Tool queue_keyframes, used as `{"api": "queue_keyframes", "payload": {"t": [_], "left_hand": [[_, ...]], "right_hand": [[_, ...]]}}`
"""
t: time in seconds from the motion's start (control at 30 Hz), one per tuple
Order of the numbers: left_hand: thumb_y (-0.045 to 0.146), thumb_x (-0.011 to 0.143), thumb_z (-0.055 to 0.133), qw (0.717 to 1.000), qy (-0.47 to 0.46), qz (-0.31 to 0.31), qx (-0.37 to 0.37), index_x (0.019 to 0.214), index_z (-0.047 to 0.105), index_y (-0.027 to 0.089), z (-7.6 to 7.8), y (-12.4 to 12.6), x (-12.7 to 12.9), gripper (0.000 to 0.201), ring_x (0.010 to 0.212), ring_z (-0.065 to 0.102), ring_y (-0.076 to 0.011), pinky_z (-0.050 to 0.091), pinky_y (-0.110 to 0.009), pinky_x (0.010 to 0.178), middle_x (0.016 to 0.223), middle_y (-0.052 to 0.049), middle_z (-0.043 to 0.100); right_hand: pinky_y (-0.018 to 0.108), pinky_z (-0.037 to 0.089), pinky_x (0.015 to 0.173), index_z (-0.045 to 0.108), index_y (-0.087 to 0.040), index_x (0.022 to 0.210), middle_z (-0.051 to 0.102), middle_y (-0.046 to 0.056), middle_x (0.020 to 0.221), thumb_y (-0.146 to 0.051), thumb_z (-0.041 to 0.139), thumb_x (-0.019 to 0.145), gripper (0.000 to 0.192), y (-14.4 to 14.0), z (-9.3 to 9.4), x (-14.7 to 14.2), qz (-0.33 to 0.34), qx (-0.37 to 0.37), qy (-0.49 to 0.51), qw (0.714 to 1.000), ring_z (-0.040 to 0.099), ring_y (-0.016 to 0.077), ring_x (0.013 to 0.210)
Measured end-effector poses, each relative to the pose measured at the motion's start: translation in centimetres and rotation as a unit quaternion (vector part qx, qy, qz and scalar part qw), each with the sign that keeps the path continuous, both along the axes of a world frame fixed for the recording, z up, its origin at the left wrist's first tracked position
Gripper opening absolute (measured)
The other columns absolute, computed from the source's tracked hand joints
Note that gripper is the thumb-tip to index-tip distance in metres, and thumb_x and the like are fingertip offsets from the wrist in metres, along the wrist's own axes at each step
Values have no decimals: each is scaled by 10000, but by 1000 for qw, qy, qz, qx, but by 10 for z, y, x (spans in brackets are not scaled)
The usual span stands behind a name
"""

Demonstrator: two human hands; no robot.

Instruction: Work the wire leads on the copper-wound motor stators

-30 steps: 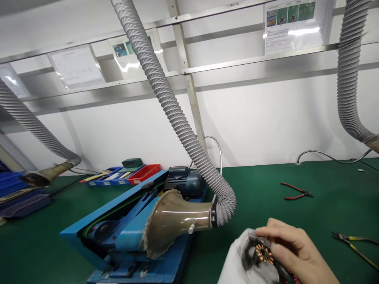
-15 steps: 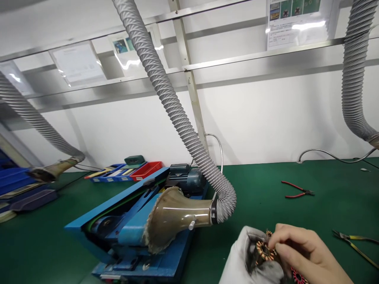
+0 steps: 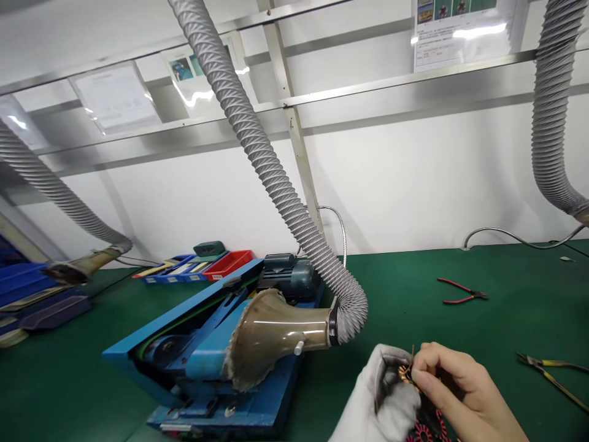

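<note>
My left hand [image 3: 380,399], in a white glove with dark-stained fingers, is closed around a small copper-wound motor stator [image 3: 404,373] at the bottom right of the head view. My bare right hand [image 3: 460,387] is pinched, thumb against forefinger, at the stator's edge. A thin copper wire [image 3: 413,352] sticks up beside these fingertips and seems to be held between them. My hands hide most of the stator. Below them, partly covered, show several stators with red windings [image 3: 423,431]; what they rest on cannot be made out.
A blue belt machine [image 3: 221,362] with a brown suction hood [image 3: 271,337] on a grey hose [image 3: 276,172] stands to the left. Red-handled cutters [image 3: 462,292] and yellow-handled pliers [image 3: 547,370] lie on the green table [image 3: 396,294]. Red [image 3: 229,264] and blue bins sit farther back.
Both hands have shifted slightly left. My right fingertips have moved up and left over the stator, which is now more covered. More red-wound stators show below.
</note>
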State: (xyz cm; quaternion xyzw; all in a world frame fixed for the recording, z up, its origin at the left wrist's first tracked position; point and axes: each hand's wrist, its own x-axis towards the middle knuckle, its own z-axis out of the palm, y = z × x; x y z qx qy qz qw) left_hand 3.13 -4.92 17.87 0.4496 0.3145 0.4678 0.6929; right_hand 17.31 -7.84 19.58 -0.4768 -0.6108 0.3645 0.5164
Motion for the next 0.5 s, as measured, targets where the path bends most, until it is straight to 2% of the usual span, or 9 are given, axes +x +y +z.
{"api": "queue_keyframes", "payload": {"t": [0.07,0.17,0.27,0.37,0.5], "left_hand": [[577,606,839,1000,-2,-8,8,856,726,181,-4,5,-1,482,816,605,-186,456,-305,818,820,-40,677],[596,549,862,998,-47,-41,-23,792,708,154,-4,9,3,527,712,560,-125,433,-253,724,741,-2,632],[548,527,894,995,-70,-49,-46,700,684,146,3,8,8,486,694,550,-116,432,-242,716,712,4,619],[530,568,884,992,-101,-56,-41,729,701,158,7,7,9,445,722,563,-128,435,-250,752,730,-3,625],[494,627,868,988,-127,-81,-17,794,711,159,2,7,5,405,706,531,-102,406,-225,715,723,10,584]], "right_hand": [[274,331,593,551,-206,646,480,-22,636,-505,578,904,395,0,0,-4,-16,0,54,998,428,168,612],[283,280,577,553,-199,607,416,-29,615,-621,610,849,490,0,0,-11,-28,-1,126,992,368,164,596],[285,270,579,577,-198,597,410,-32,607,-611,666,816,475,1,-3,-14,-41,0,176,983,362,162,595],[283,281,592,598,-199,588,420,-34,599,-576,715,794,445,4,-4,-17,-53,1,223,973,373,159,601],[273,286,594,574,-193,577,405,-42,596,-550,730,789,444,4,-3,-22,-83,5,237,968,347,148,589]]}}
